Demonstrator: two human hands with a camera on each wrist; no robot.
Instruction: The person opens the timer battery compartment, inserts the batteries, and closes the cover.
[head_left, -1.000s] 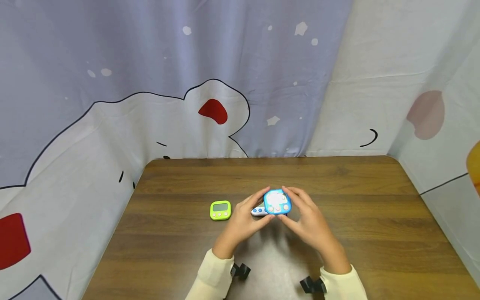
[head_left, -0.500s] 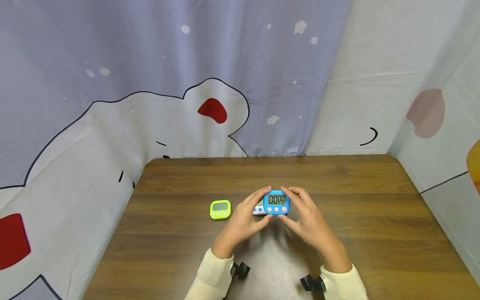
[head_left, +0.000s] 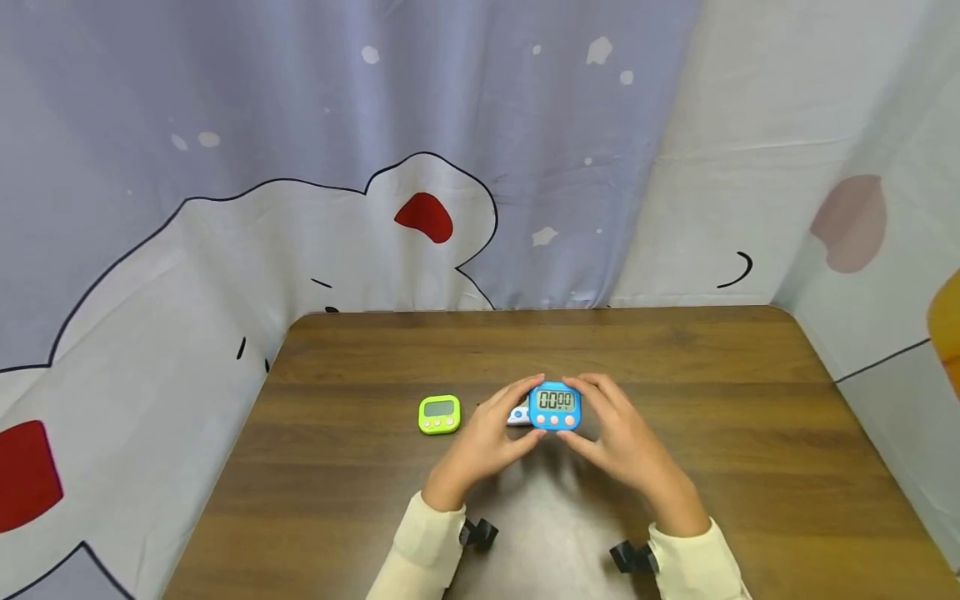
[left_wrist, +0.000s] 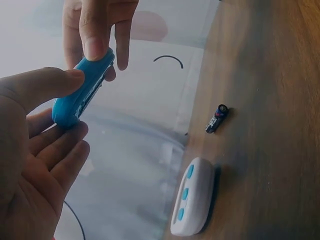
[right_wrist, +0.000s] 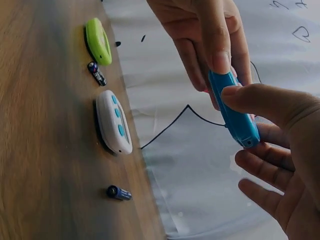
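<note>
A blue digital timer [head_left: 555, 406] is held up above the table, its display facing the head camera and reading 00 00. My left hand [head_left: 483, 442] pinches its left side between thumb and fingers. On the opposite side, my right hand [head_left: 626, 442] pinches it the same way. Edge-on, the timer's blue body [left_wrist: 80, 95] shows between both hands in the left wrist view. Beyond it on the table lies a white timer with blue buttons [right_wrist: 114, 122], mostly hidden behind the blue one in the head view.
A lime-green timer [head_left: 439, 415] lies to the left on the wooden table [head_left: 360, 500]. One small battery [right_wrist: 97, 74] lies between the green and white timers, another battery [right_wrist: 119, 193] past the white one. A patterned curtain [head_left: 555, 150] hangs behind the table.
The blue timer has tilted slightly: glare has left its screen and the 00 00 digits now show. Both hands keep their hold almost in place.
</note>
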